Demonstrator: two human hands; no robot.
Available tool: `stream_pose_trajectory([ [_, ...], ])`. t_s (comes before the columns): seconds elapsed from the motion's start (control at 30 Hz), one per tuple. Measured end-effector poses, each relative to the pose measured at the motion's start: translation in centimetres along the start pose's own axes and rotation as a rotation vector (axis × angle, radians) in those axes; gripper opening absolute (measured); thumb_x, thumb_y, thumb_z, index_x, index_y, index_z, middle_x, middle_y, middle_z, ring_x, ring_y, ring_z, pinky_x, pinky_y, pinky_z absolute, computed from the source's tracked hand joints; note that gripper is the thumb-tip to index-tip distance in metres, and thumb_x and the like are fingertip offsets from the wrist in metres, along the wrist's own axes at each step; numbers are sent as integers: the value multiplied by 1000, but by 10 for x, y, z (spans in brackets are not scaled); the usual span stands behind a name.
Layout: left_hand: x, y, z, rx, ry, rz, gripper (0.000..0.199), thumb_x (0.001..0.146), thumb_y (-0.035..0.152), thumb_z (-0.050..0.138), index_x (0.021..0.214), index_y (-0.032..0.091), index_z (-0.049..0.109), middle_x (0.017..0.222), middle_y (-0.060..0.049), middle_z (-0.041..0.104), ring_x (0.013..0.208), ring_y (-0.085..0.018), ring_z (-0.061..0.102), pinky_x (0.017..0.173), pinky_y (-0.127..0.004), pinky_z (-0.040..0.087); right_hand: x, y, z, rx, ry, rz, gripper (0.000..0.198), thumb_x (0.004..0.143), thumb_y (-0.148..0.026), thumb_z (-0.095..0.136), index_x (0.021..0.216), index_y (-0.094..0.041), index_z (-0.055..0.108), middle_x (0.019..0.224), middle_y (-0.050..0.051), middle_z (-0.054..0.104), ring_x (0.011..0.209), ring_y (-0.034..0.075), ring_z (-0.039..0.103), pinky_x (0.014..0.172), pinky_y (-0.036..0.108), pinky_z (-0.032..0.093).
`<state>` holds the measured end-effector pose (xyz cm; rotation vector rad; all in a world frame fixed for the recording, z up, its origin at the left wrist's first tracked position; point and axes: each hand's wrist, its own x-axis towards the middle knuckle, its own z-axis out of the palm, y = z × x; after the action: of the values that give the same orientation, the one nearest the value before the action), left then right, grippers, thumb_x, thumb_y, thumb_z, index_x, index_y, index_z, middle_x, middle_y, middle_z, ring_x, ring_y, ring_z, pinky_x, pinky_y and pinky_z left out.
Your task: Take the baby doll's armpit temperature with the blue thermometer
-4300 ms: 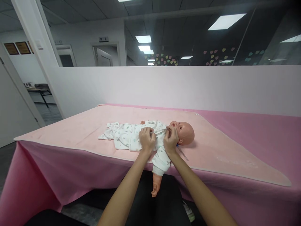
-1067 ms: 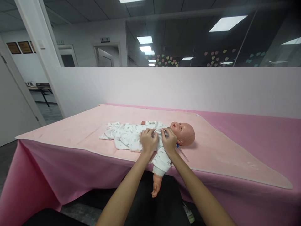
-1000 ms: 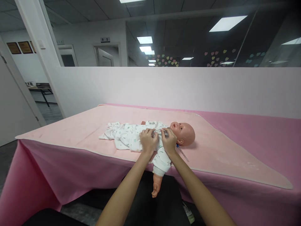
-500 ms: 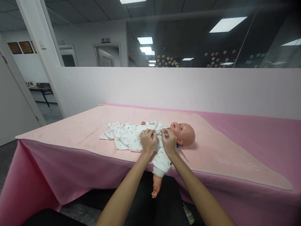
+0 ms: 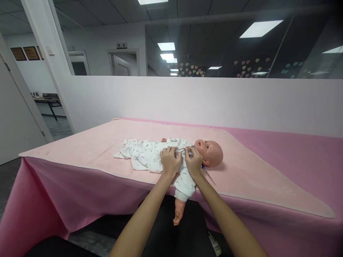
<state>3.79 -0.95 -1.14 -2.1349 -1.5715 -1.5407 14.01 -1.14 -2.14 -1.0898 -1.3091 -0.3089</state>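
Note:
A baby doll (image 5: 213,151) lies on its back across the pink mat, head to the right. It wears a white printed baby outfit (image 5: 147,155). At the chest, my left hand (image 5: 170,160) is closed, its fingers pinching the fabric of the outfit. Close beside it, nearer the doll's neck, my right hand (image 5: 193,160) also pinches the cloth, thumb against fingers. What exactly sits between the fingertips is too small to make out. One sleeved doll arm (image 5: 180,208) hangs over the table's near edge between my forearms.
The light pink mat (image 5: 254,178) covers much of the table, over a darker pink tablecloth (image 5: 102,189). Beside the doll's neck lies a thin clear strip with a blue end (image 5: 209,175). A white half-wall (image 5: 187,101) with glass above stands behind the table.
Both hands stay at the doll's chest with almost no movement. The whole view has shifted very slightly.

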Motion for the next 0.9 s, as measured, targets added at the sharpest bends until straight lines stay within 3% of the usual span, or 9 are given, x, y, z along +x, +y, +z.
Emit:
stream_pose_trajectory([
  [0.5,0,-4,4,-2,8,14,23,83,25,44,98,22,61,92,-3,64,88,-18,51,80,-32,32,0,0,0,-13,-6,-6,19,83,-27,47,78,-17,62,77,5,66,71,16,60,66,27,45],
  [0.9,1,-2,1,-51,22,6,18,83,25,46,86,22,63,86,-2,64,84,-17,51,77,-31,32,0,-1,-1,-5,-13,2,19,83,-27,46,78,-17,62,76,6,66,71,17,60,66,27,45],
])
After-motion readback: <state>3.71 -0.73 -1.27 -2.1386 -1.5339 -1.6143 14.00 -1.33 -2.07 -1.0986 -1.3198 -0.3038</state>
